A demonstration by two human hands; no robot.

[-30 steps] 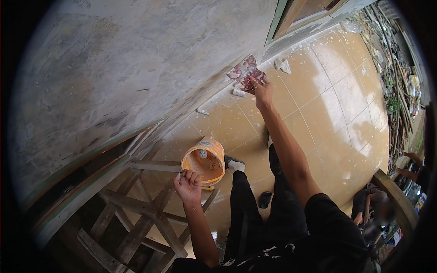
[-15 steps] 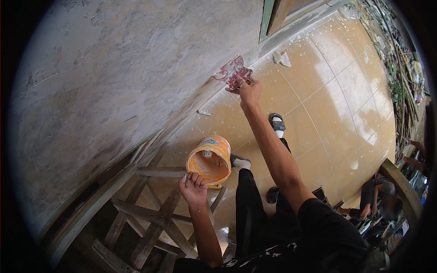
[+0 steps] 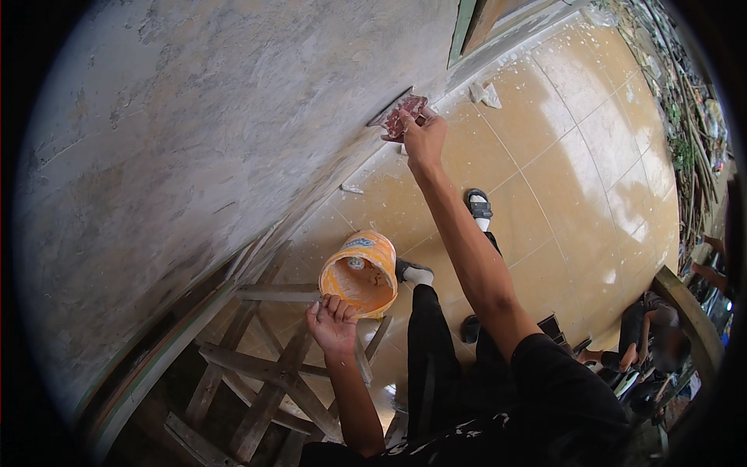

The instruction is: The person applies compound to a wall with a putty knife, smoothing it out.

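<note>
Scraper point(image 3: 398, 114) retilted, right fingers point(image 3: 413, 129) pinching it, left fingers point(image 3: 338, 303) curled on paste-smeared bucket point(image 3: 379, 251)

Open room is left above the tan tile floor point(image 3: 576, 175), to the right of the right hand point(image 3: 425, 142), with low white scraps point(image 3: 485, 94) lying near the big gray wall point(image 3: 233, 124). On the other side, the way is blocked by that wall, where the red scraper point(image 3: 406, 114) is held. Around the left hand point(image 3: 334, 325), room is made tight by the orange bucket point(image 3: 367, 294) and the crossed wooden bars point(image 3: 268, 373).
</note>
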